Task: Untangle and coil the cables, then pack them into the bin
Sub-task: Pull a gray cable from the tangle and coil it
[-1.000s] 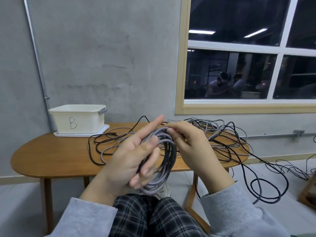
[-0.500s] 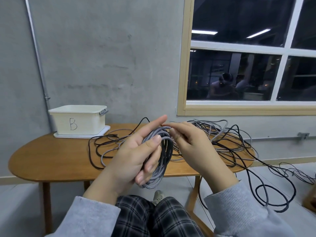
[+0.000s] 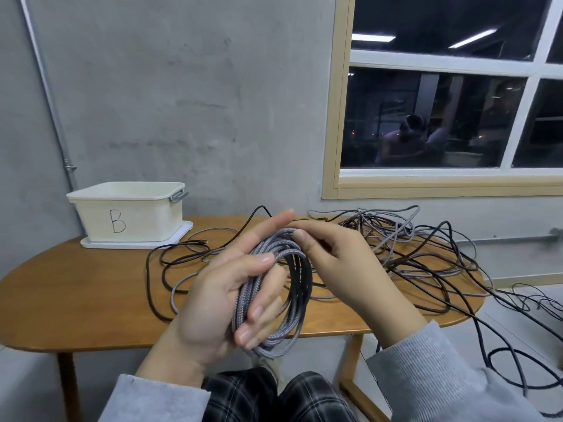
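A coil of grey braided and black cable (image 3: 292,303) hangs in front of me above the table's near edge. My left hand (image 3: 219,296) grips it, thumb across the top strands and lower fingers curled through the loop. My right hand (image 3: 341,266) pinches the coil's top strand between thumb and fingertips. A cream bin marked B (image 3: 128,213) stands on its white lid at the table's back left. A tangle of black and grey cables (image 3: 420,248) sprawls over the right half of the wooden table (image 3: 76,293).
Loose black cable loops (image 3: 518,354) trail off the table's right end onto the floor. More cables (image 3: 182,254) curl across the table's middle. A grey wall and a window lie behind. My plaid-clad knees (image 3: 274,397) sit under the near edge.
The coil and both hands have stayed in nearly the same place; my right fingertips shifted slightly along the coil's top. The view has tilted a little.
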The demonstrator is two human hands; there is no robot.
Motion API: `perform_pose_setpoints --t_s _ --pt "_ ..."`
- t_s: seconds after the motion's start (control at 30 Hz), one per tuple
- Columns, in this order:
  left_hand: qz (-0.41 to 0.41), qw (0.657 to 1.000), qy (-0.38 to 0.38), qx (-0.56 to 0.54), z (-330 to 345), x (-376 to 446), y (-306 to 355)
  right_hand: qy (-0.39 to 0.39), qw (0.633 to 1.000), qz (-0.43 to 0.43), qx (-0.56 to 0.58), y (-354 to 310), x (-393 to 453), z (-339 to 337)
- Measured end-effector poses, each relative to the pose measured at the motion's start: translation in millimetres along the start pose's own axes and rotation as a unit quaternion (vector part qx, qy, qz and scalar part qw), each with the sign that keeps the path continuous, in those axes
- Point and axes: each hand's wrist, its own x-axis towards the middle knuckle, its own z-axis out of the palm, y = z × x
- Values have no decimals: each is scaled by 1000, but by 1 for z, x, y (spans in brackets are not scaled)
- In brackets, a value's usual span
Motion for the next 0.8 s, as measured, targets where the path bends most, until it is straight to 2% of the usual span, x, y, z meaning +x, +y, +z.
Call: perform_pose_setpoints --t_s 0.13,0.27,0.53,0.7,0.8 --pt "-13 999 40 28 -25 10 -2 -2 1000 -2 -26 17 13 11" --pt "-42 995 80 47 -42 22 1 -3 999 25 -39 33 26 19" --pt "-46 980 149 123 -69 55 -1 3 997 80 -23 64 56 29" --pt "-41 987 135 74 -93 71 -2 37 995 85 -25 82 78 33" --pt "-26 997 69 -13 -110 77 -1 14 996 75 -37 94 90 38"
